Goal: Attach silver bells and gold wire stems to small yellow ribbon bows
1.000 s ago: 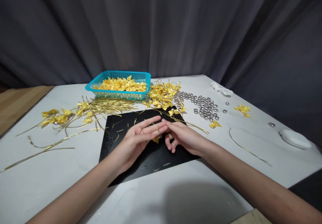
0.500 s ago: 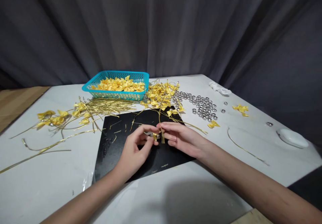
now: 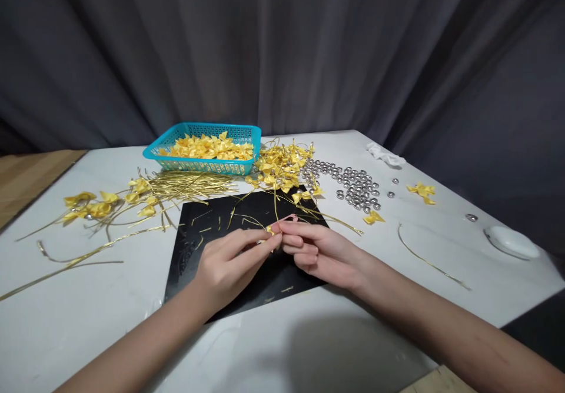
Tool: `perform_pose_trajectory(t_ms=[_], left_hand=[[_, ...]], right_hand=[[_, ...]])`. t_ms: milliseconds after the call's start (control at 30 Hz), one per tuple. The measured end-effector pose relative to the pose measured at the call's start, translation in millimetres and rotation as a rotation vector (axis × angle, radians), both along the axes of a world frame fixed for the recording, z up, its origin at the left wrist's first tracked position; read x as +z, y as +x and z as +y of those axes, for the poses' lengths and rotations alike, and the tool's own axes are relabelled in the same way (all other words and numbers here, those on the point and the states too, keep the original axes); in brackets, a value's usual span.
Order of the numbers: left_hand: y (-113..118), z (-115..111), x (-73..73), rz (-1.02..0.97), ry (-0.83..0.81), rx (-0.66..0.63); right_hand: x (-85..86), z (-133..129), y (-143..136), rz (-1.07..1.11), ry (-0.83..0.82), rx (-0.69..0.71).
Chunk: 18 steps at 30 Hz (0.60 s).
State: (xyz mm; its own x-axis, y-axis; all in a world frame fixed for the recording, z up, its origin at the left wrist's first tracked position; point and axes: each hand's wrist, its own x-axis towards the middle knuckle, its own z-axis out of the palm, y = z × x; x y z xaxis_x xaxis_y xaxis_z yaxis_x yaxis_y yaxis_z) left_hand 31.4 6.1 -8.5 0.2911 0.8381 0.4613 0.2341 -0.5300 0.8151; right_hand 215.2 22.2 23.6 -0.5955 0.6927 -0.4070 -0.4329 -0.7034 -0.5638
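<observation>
Over the black mat (image 3: 247, 290), the fingertips of both my hands meet. My left hand (image 3: 233, 263) is closed in a pinch around a small yellow ribbon flower (image 3: 269, 229), mostly covered by the fingers. Thumb and forefinger of my right hand (image 3: 324, 252) press together at the base of a gold wire (image 3: 276, 202), which rises from between the fingertips. A thin pinkish strip (image 3: 291, 217) shows just above the right fingers. Exactly how wire and flower join is hidden.
Behind the mat stands a blue basket (image 3: 200, 166) of yellow ribbon flowers. A bundle of gold wires (image 3: 189, 186) lies before it. Wired flowers (image 3: 286, 163) and silver beads (image 3: 359, 190) are heaped to the right. A white oval object (image 3: 512, 243) lies far right.
My left fingers have closed in and moved up against the right fingertips. The silver bead and the hanging gold end seen between the hands before are now covered.
</observation>
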Motion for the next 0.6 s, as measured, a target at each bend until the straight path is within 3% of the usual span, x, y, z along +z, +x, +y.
perform_pose_trajectory(t_ms=[267, 500, 600], left_hand=[[-6.4, 1.5, 3.3, -0.003, -0.005, 0.01], [11.1, -3.0, 9.7, -0.048, -0.048, -0.067], [22.3, -6.7, 18.7, -0.134, -0.269, -0.128]], right_hand=[[-4.5, -2.1, -1.9, -0.039, -0.034, 0.097], [-9.5, 3.8, 1.2, -0.075, 0.05, 0.003], [-11.8, 10.1, 4.6, -0.095, 0.108, -0.087]])
